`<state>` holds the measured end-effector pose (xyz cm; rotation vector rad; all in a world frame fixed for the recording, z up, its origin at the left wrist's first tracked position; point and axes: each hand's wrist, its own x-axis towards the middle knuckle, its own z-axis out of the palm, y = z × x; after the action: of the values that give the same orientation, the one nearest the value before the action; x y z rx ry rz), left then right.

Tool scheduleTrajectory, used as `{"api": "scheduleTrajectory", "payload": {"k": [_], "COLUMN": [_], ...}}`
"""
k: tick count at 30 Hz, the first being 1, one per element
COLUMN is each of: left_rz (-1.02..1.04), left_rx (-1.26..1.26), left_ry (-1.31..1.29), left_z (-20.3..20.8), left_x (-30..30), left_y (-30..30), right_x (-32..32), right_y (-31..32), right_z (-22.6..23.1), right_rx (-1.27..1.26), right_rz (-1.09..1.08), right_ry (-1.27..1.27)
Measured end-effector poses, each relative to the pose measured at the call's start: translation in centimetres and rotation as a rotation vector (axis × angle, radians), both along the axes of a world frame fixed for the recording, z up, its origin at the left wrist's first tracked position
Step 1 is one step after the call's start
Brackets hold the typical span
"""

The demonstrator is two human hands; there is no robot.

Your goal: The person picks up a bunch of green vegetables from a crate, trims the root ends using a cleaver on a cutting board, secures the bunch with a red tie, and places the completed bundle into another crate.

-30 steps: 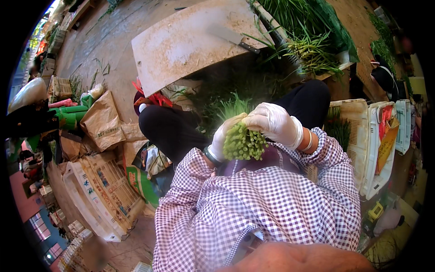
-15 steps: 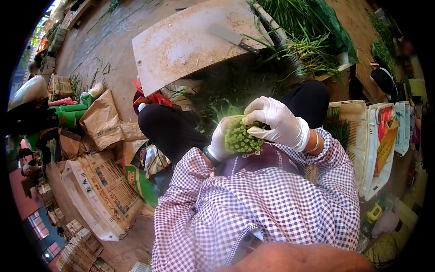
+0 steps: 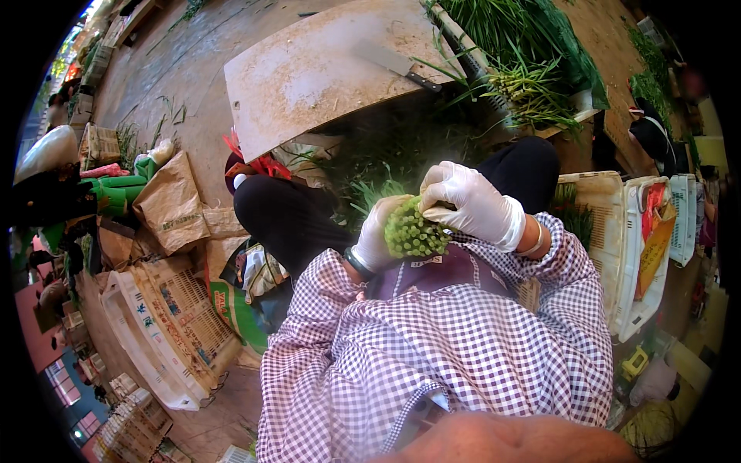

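A thick bundle of green stalks (image 3: pixel 414 233) stands in front of my chest, its round cut ends facing up toward me. My left hand (image 3: pixel 375 234), in a whitish glove, is wrapped around its left side. Green leafy ends show beyond that hand, toward my knees. The gloved right hand (image 3: pixel 472 202) has its fingers curled in a pinch against the bundle's upper right edge. Any single stalk between those fingertips is hidden. Beneath the hands lies a purple apron (image 3: pixel 432 276).
Ahead stands a pale board (image 3: pixel 309 73) with a knife (image 3: pixel 397 65) on it. Long green leaves (image 3: pixel 502 31) are heaped at the far right. Plastic crates stand at left (image 3: pixel 166 339) and right (image 3: pixel 606 231). A brown sack (image 3: pixel 171 204) lies left of my knee.
My right hand has risen slightly and its thumb and fingers have drawn together at the bundle's edge. More cut ends show. My left hand keeps its hold, nearly still.
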<state>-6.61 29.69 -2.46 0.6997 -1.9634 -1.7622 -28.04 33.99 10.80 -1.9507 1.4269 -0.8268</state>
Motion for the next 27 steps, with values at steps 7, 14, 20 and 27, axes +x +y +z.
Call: {"api": "scheduleTrajectory", "payload": {"k": [7,14,20,27], "left_rz": [0.05,0.089,0.114,-0.023], "left_rx": [0.049,-0.06,-0.256,-0.038], "left_ry": [0.053,0.096,0.064,0.044], "left_z": [-0.4,-0.1,0.4,0.2], "left_x": [0.0,-0.1,-0.5,0.2], "left_y": [0.1,0.1,-0.3,-0.5], "right_x": [0.7,0.8,1.1,0.9], "right_y": [0.1,0.1,0.0,0.3], "right_z": [-0.3,0.3,0.0,-1.2], "right_rx": [-0.047,-0.058,-0.048,-0.025], "right_rz": [-0.083,-0.07,-0.059,-0.094], "right_ry": [0.11,0.285,0.298,0.143]}}
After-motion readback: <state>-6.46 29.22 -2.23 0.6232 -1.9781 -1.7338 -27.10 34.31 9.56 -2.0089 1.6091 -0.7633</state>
